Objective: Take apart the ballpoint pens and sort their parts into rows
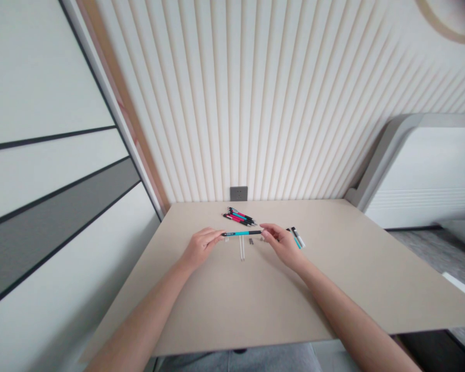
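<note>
A turquoise-and-black pen [242, 233] is held level between the two hands, raised in front of the person; the left hand [204, 247] pinches its black end between thumb and fingers, and the right hand [284, 245] pinches the opposite end, its fingertips covering the point; two thin white rods [242, 251] lie side by side between the hands, on the near side of the pen, with small dark pieces [251, 241] just to their right; tiny pale pieces [227, 239], too small to make out, lie by the left fingertips; just right of the right hand are a black-and-white tube [298, 236] and a turquoise piece [296, 243], the latter partly hidden by that hand; beyond both hands lies a loose pile of pens [238, 218] in pink, turquoise and black; all these loose things rest on a beige surface [240, 305]; farther out, past the pile, a dark wall socket [239, 194] sits low on a ribbed cream wall [232, 93].
</note>
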A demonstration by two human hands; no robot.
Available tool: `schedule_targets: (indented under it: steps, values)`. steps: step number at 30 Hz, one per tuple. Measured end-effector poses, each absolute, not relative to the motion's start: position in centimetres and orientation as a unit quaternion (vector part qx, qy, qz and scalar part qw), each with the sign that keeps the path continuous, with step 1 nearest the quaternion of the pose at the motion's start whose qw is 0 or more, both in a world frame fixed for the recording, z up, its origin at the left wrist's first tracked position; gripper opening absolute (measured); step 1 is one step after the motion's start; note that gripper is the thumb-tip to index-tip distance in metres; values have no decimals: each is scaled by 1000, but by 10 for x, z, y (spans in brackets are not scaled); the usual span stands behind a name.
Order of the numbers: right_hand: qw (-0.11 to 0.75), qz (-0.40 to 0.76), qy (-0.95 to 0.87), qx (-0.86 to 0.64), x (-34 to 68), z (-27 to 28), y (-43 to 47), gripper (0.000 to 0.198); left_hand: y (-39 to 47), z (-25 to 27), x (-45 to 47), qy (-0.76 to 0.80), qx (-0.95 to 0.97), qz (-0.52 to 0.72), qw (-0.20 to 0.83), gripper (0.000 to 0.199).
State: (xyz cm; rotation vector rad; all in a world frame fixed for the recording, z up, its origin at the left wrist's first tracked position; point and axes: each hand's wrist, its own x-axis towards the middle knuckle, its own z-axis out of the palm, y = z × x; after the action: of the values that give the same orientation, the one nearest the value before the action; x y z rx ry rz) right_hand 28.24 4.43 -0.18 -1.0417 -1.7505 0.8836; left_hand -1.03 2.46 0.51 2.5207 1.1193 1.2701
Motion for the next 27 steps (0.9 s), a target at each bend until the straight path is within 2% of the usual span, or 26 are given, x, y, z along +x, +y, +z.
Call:
schedule_targets:
  steps: [4,11,20,23,27]
  values:
    - [429,366,-708,-426,283,-3,46,41,25,5,-10,365,831,416,53,22]
    - [472,331,-703,-416,285,2,45,27,25,5,-10,373,825,419,62,22]
    - [487,284,-672,-480,292,4,50,35,25,7,-12,398,812,423,64,24]
    - [458,241,-691,-505,298,2,53,36,25,7,-12,406,808,422,62,23]
    - [373,170,-765,-496,305,2,55,30,25,8,-12,405,809,421,60,23]
